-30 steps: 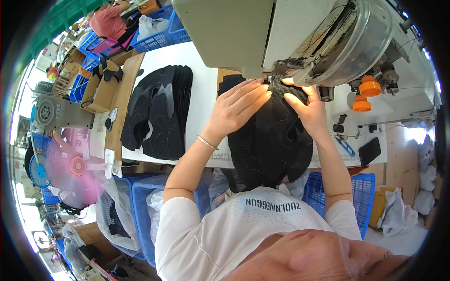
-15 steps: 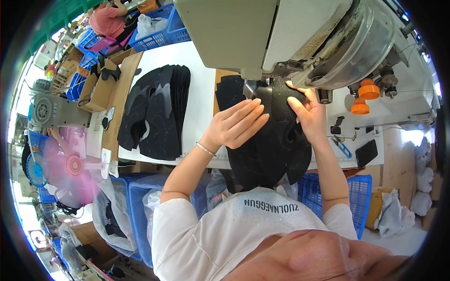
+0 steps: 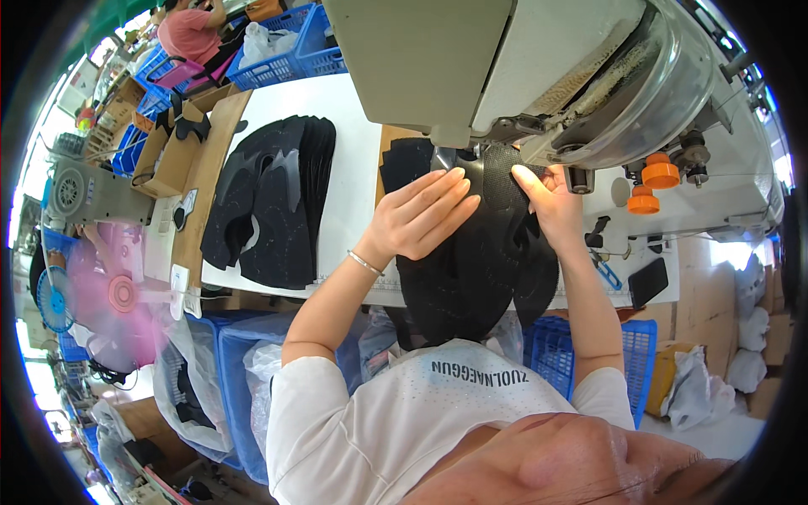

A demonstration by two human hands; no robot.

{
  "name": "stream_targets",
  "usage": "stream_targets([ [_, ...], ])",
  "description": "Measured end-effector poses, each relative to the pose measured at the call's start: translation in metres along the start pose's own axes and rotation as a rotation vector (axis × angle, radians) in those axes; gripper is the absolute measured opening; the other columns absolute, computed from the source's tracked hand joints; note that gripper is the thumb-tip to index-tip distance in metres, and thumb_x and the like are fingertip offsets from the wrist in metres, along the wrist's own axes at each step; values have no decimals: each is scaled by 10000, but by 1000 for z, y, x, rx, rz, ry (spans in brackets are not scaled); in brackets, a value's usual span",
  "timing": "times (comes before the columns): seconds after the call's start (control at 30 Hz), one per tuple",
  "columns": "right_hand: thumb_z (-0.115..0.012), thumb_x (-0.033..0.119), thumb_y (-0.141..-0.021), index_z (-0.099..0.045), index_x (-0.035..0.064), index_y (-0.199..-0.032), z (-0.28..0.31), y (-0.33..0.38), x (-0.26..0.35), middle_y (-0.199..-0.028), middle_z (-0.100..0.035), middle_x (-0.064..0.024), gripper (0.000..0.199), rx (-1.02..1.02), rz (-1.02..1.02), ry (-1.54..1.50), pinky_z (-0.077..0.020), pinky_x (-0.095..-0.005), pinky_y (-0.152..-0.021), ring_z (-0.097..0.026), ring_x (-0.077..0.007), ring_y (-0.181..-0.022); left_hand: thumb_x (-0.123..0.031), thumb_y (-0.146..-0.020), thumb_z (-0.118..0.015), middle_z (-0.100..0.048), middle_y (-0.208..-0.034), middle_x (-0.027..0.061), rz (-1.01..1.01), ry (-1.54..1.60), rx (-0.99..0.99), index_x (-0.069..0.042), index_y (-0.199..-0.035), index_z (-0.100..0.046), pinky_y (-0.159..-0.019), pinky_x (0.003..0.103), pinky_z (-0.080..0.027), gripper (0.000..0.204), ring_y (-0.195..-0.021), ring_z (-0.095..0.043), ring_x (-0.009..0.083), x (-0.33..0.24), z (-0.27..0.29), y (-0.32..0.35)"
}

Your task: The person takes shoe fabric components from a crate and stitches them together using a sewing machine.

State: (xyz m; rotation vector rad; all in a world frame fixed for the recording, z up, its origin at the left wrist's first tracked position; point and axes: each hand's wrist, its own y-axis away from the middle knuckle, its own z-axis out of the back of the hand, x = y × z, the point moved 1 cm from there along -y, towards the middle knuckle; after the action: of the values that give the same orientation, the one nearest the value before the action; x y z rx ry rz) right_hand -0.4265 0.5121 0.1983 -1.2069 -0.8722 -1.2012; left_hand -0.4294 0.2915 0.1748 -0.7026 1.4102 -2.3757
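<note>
"Where did the black cloth (image 3: 467, 278) lie?"

"On the white desk (image 3: 358, 118), its far end beneath the head of a sewing machine (image 3: 412, 59), its near end past the desk's near edge, beside the worker's white shirt (image 3: 471, 379). A stack of black pieces (image 3: 282, 210) stood to its left, apart from it."

"And the hands?"

"The left hand (image 3: 412, 220) lay over the cloth's left side, back upward, fingers (image 3: 442, 198) straight and close together, with nothing visibly gripped. The right hand (image 3: 557, 210) sat at the far right, its thumb beside a mesh patch (image 3: 507, 177). Its other fingers were largely hidden, so whether they pinched the edge could not be told."

"How did the material look to handle?"

"Light and pliable, by its folds, and hardly fragile; the shinier area looked as though it could slide. The sensible hold seemed a flat press on the left and a light pinch at the mesh's right edge, clear of the machine's metal parts."
</note>
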Motion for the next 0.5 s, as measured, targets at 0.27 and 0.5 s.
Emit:
stream_targets([
  [0.27, -752, 70, -784, -591, -4, -862, 18, -19, -25, -762, -590, -92, 193, 31, -31, 283, -456, -318, -564, -595, -198, -652, -70, -715, -679, -701, -1003, 127, 29, -44, -4, -18, -948, -737, -863, 383, -593, 245, -988, -697, 277, 6, -5, -4],
  [0.5, -769, 130, -788, -597, -7, -981, 28, -41, -63, -895, -606, -140, 292, 83, 103, 368, -463, -411, -778, -594, -324, -864, 25, -730, -625, -687, -1050, 116, 255, 127, 92, 13, -1018, -714, -893, 395, -553, 302, -1042, -665, 274, -8, 9, -21],
])
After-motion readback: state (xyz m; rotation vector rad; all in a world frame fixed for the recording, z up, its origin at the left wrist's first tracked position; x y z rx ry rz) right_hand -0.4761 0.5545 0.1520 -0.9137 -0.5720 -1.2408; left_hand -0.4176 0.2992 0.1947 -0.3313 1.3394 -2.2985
